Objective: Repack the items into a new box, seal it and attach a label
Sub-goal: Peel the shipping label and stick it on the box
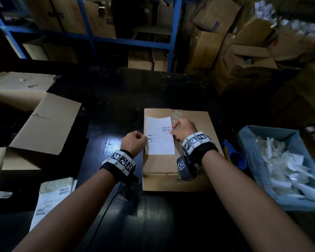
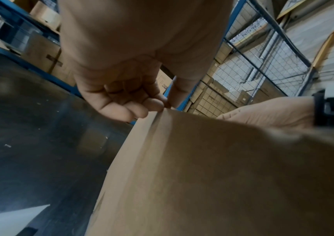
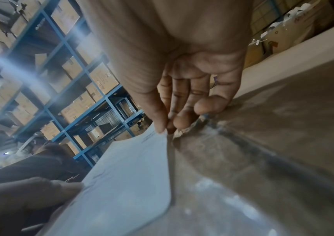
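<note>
Label (image 1: 159,137): white, with barcodes, lying on the top of the closed cardboard box (image 1: 193,160) at centre frame, toward the box's left edge. The box rests on the dark table (image 1: 116,99). Left hand (image 1: 134,141): fingers curled, thumb and forefinger pinching the label's left edge, as the left wrist view confirms. Right hand (image 1: 184,129): thumb and fingers pinching the label's right edge, seen closely in the right wrist view; the label bows slightly between the two hands. A strip of clear tape (image 1: 176,113) runs along the box top beside the right hand. An open empty carton (image 1: 44,124) stands at left. A blue bin (image 1: 251,151) of white paper scraps sits at right. Printed sheets (image 1: 53,195) lie at lower left.
</note>
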{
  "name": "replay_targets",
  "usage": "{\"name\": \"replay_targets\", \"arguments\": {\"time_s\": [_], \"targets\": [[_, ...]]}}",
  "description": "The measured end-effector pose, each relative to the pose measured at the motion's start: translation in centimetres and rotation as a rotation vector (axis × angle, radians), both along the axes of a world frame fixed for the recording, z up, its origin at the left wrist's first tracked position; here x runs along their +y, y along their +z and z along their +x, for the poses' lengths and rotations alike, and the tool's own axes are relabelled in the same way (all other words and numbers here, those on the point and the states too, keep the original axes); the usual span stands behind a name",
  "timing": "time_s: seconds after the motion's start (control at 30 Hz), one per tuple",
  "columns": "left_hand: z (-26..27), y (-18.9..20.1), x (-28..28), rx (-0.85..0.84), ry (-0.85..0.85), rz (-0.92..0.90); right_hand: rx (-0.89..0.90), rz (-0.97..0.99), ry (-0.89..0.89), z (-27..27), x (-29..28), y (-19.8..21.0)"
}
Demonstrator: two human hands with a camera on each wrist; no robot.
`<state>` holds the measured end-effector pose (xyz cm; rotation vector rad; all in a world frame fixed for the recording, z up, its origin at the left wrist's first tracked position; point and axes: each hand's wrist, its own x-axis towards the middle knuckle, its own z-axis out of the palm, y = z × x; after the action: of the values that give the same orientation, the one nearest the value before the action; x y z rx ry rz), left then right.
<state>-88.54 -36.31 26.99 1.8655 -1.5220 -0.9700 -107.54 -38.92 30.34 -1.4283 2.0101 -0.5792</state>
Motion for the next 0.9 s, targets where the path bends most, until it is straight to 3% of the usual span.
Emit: {"name": "replay_targets", "arguments": {"time_s": [0.43, 0.57, 0.67, 0.77, 0.83, 0.9], "targets": [[0.0, -0.7, -0.3, -0.08, -0.055, -0.061, 0.089, -0.025, 0.048, -0.2, -0.2, -0.8], [0.4, -0.8, -0.5, -0.125, -0.079, -0.111, 0.216, -0.061, 0.121, -0.5, 0.0, -0.4], [0.8, -1.0, -1.1, -0.303, -0.229, -0.366, 0.369, -0.086, 0.309, -1.1, -0.1, 0.4], [0.9, -1.2, -2.7, -0.465, -0.505, -0.558, 0.585, -0.039, 0.686, -1.2, -0.6, 0.8], [1.1, -1.4, -3.9, -0.566, -0.73, -0.485, 0.71, 0.037, 0.841, -0.9, -0.8, 0.9], [1.2, -1.4, -4.9, -0.674, -0.884, -0.359, 0.777, 0.093, 0.879, -0.7, -1.1, 0.7]]}}
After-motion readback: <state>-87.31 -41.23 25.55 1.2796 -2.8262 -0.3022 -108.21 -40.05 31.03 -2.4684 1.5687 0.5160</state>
